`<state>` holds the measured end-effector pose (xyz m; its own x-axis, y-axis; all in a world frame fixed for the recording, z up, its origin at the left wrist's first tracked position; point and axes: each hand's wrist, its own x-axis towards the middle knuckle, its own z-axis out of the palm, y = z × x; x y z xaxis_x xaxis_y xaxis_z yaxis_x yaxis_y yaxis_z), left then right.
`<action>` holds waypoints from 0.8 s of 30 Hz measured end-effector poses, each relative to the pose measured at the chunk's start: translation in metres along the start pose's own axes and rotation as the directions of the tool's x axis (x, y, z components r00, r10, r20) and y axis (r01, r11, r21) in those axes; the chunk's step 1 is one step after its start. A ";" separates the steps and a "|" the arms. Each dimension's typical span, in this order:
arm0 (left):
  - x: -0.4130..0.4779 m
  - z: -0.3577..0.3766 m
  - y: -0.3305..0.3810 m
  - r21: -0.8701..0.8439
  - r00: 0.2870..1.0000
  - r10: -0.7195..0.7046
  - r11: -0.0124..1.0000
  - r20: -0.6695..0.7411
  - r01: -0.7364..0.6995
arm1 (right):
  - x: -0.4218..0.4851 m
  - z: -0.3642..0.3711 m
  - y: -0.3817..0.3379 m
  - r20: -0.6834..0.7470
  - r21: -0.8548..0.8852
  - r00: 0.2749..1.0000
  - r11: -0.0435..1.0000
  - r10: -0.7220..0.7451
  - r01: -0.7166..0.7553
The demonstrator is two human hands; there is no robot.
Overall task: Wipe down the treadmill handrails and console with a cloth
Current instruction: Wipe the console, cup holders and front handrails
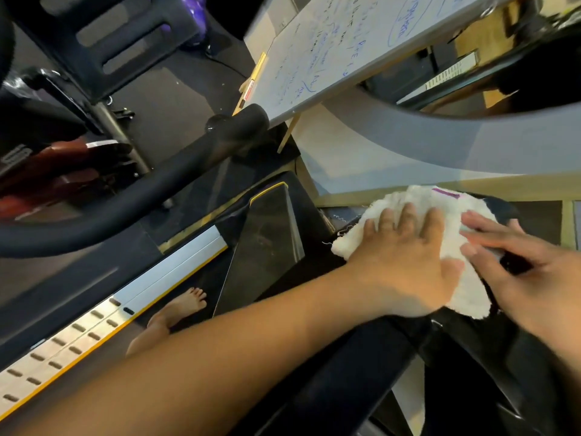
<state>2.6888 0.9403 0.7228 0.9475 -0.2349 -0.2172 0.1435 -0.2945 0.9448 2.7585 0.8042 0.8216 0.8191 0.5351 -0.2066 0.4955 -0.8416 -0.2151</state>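
Note:
A white fluffy cloth (440, 202) with a small purple tag lies over a black treadmill handrail (361, 372) at the right. My left hand (405, 259) is pressed down on the cloth, fingers spread over it and curling around the rail. My right hand (528, 269) comes in from the right, and its outstretched fingertips rest on the cloth's right edge. The rail under the cloth is hidden. A second black curved handrail (110, 209) crosses the left side of the view.
A grey curved console frame (408, 146) arcs above the cloth. A whiteboard (339, 48) with blue writing leans beyond it. Below, my bare foot (179, 309) stands beside the silver side rail (94, 325) with its yellow edge. Dark gym equipment (94, 42) fills the upper left.

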 end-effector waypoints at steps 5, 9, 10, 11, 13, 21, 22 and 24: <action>0.015 -0.021 -0.019 -0.112 0.999 0.014 0.994 0.037 -0.010 | 0.038 0.004 -0.023 0.073 -0.198 0.996 0.979 0.054 -0.039; 0.004 -0.015 -0.027 -0.184 0.997 -0.053 0.981 0.048 0.061 | 0.024 0.011 -0.043 0.109 -0.220 0.994 0.975 0.027 -0.002; -0.001 -0.014 -0.027 -0.157 0.997 -0.046 0.986 0.055 0.054 | 0.014 0.011 -0.048 0.108 -0.186 0.994 0.982 0.018 0.002; -0.008 -0.012 -0.028 -0.109 0.998 -0.021 0.994 0.066 0.028 | 0.004 0.011 -0.052 0.117 -0.160 0.993 0.987 0.018 0.001; -0.022 -0.012 -0.033 -0.039 0.996 0.039 0.999 0.078 -0.036 | -0.013 0.011 -0.060 0.159 -0.153 0.987 0.988 0.032 -0.008; -0.022 -0.008 -0.044 -0.250 0.999 0.016 0.968 0.039 -0.006 | 0.000 0.018 -0.058 0.231 -0.171 0.972 0.985 0.045 -0.005; -0.026 -0.008 -0.048 -0.307 1.000 0.022 0.952 0.017 -0.016 | 0.002 0.019 -0.057 0.234 -0.175 0.971 0.985 0.046 -0.004; -0.035 -0.010 -0.054 -0.318 0.998 0.054 0.947 -0.010 -0.054 | 0.004 0.019 -0.056 0.235 -0.195 0.970 0.981 0.055 -0.008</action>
<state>2.6509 0.9734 0.6819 0.9567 -0.2410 -0.1633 0.1752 0.0286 0.9841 2.7288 0.8547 0.8141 0.7540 0.4907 -0.4368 0.5359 -0.8440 -0.0230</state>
